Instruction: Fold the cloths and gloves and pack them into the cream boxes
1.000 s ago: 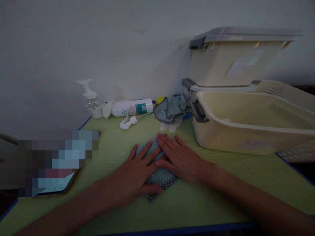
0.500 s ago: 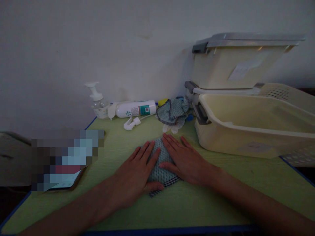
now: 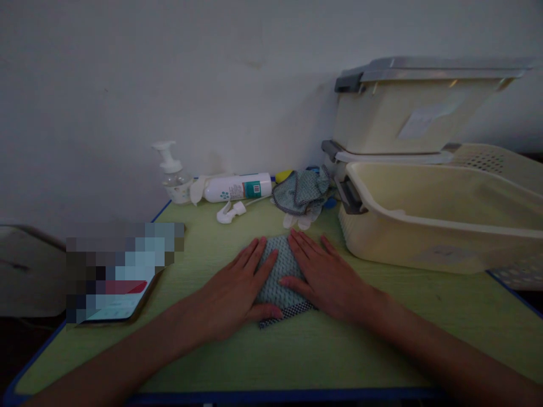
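Observation:
A blue-grey textured cleaning cloth (image 3: 278, 282) with a black-and-white checked edge lies flat on the green table, in front of me. My left hand (image 3: 237, 288) rests on its left side, fingers stretched out and thumb near the checked edge. Across from it, my right hand (image 3: 326, 274) lies flat over the cloth's right side, with its thumb pointing inward. Both palms cover the cloth's outer parts, so only its middle strip and lower edge show. Neither hand grips anything.
Behind the cloth lie a spray trigger (image 3: 231, 212), a white bottle (image 3: 237, 187) and a crumpled cloth (image 3: 301, 192). A pump bottle (image 3: 176, 181) stands at the back left. An open cream bin (image 3: 407, 246) and a lidded box (image 3: 403, 116) occupy the right. A phone (image 3: 123, 305) lies at left.
My hands have spread slightly apart, showing a little more of the cloth's middle. The lower checked edge sits a bit farther from me. The view has shifted slightly.

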Available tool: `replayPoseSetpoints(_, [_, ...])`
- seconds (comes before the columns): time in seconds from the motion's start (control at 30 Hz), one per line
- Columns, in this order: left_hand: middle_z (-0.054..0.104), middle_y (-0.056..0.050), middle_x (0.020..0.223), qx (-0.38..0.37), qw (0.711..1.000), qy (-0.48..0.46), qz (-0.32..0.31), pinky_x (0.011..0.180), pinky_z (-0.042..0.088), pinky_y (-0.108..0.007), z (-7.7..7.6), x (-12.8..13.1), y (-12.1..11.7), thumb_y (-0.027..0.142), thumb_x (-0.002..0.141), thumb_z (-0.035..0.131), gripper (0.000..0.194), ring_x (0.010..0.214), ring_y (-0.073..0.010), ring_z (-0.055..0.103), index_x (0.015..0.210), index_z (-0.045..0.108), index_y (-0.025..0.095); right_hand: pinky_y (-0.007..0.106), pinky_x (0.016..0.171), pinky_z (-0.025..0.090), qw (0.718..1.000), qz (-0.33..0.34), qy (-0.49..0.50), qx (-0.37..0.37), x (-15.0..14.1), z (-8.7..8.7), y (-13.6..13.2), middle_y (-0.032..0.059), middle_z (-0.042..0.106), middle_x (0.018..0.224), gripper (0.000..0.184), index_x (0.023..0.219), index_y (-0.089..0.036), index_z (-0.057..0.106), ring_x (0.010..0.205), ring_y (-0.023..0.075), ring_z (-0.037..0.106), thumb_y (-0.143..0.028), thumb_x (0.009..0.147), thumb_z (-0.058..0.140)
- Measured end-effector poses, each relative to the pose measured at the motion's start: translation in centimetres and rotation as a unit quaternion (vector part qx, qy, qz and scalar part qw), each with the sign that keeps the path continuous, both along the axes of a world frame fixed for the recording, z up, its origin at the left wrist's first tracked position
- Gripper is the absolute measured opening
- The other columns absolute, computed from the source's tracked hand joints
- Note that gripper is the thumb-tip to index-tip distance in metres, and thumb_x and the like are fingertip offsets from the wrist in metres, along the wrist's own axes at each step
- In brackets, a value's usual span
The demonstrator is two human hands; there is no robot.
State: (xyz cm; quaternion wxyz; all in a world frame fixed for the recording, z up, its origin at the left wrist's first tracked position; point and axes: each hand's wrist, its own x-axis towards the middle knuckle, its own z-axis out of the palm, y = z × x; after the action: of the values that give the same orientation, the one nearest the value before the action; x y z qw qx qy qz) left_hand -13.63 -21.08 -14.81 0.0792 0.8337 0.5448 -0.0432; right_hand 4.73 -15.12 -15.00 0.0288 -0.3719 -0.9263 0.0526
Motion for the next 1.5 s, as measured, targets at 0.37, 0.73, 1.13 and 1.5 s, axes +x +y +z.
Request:
replayPoseSetpoints(0.37, [0.002,-0.023,0.148,0.024,1.0,0.001,-0.008,0.109,0.023,-0.048,-0.8,-0.2,0.2,0.068,0.079,0.037,0.091,0.137,-0.0322,0.002,0.143,0.013,0.008,0.045,0.11,0.025,0.992,0.109,0.067,0.013,-0.8,0.2,0.3,0.0221,0.02,0.147,0.081,0.14,0.001,0.024,0.138,0.0273,0.015,-0.057,0.086,0.04])
replayPoseSetpoints(0.73, [0.006,-0.021,0.149,0.024,1.0,0.005,-0.011,0.109,0.024,-0.049,-0.7,-0.1,0.1,0.066,0.081,0.038,0.089,0.137,-0.0324,0.006,0.144,0.012,0.008,0.041,0.111,0.023,0.988,0.135,0.069,-0.019,-1.0,-0.7,0.5,0.0194,0.028,0.146,0.075,0.14,-0.001,0.027,0.136,0.0256,0.022,-0.057,0.089,0.031])
replayPoseSetpoints(1.13, [0.005,-0.023,0.148,0.017,1.0,0.018,-0.007,0.107,0.026,-0.05,-0.5,-0.1,0.0,0.066,0.082,0.034,0.086,0.136,-0.0341,0.006,0.143,0.017,0.008,0.044,0.111,0.021,0.998,0.058,0.024,0.016,-0.2,-0.5,0.7,0.0213,0.03,0.144,0.075,0.137,0.001,0.034,0.135,0.0285,0.025,-0.057,0.089,0.031])
replayPoseSetpoints(1.5, [0.009,-0.023,0.148,0.039,0.999,0.008,-0.016,0.106,0.029,-0.051,-0.8,-0.4,-0.1,0.067,0.082,0.032,0.085,0.136,-0.0343,0.011,0.142,0.021,0.009,0.051,0.109,0.021,1.0,0.021,0.016,-0.006,0.1,-0.1,0.9,0.0195,0.025,0.146,0.076,0.139,-0.002,0.031,0.136,0.0283,0.021,-0.059,0.088,0.03])
